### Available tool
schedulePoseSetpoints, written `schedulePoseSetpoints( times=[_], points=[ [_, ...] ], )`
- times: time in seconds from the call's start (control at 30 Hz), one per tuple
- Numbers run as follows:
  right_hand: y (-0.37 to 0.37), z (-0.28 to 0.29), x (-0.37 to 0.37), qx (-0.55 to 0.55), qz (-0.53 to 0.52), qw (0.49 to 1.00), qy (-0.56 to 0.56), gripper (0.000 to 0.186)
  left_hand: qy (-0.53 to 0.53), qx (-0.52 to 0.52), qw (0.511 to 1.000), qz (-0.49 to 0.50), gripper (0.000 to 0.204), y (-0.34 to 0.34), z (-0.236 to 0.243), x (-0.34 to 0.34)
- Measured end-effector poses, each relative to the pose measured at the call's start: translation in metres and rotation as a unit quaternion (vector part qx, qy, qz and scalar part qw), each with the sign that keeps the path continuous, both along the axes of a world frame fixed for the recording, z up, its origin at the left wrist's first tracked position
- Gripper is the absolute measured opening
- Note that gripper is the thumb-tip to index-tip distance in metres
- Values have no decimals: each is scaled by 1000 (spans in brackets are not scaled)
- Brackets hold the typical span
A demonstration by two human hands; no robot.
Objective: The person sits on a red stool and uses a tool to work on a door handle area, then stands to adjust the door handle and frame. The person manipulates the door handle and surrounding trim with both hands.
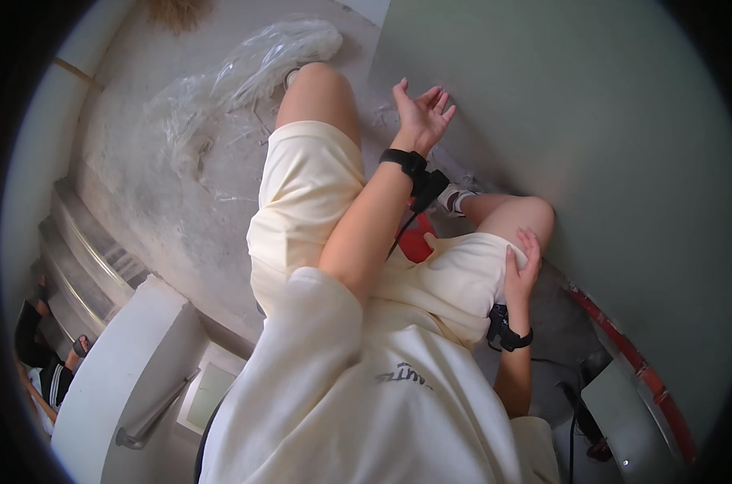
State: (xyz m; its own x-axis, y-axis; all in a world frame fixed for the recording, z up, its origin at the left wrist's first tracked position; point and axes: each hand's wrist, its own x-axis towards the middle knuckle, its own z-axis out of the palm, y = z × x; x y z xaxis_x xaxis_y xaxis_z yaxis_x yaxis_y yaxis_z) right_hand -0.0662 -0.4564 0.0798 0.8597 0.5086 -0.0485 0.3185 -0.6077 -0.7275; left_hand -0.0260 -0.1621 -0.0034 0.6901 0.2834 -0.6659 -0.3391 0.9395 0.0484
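Note:
My left hand is raised beyond my knees with the palm up and the fingers loosely spread. Nothing lies in it. Around that wrist sits a black strap with a small black device and a cable. My right hand rests on my right thigh at the hem of the cream shorts, its fingers stretched out and holding nothing. That wrist also wears a black strap. Between my legs shows part of a red seat-like surface.
Crumpled clear plastic sheeting lies on the concrete floor. A large grey-green panel stands close on the right, with a red-and-silver edge strip. At left are steps, a white low wall and another person.

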Motion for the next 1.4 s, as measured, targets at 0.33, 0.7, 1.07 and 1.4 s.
schedulePoseSetpoints(
  times=[0.33, 0.7, 1.07, 1.4],
  points=[
    [-8, -11, 59, 5, -15, 998, 60, 20, -11, 99, 993, -64, 48, -4, -5, 0],
    [-11, -31, 72, -16, -26, 999, 12, 7, 209, 542, 801, -144, 16, -27, -40, 22],
    [-8, -32, 80, -84, -1, 996, -22, 6, 301, 557, 755, -171, 18, -23, -39, 21],
    [-7, -30, 80, -107, -10, 994, -26, 6, 306, 568, 744, -175, 19, -29, -36, 23]
  ],
)
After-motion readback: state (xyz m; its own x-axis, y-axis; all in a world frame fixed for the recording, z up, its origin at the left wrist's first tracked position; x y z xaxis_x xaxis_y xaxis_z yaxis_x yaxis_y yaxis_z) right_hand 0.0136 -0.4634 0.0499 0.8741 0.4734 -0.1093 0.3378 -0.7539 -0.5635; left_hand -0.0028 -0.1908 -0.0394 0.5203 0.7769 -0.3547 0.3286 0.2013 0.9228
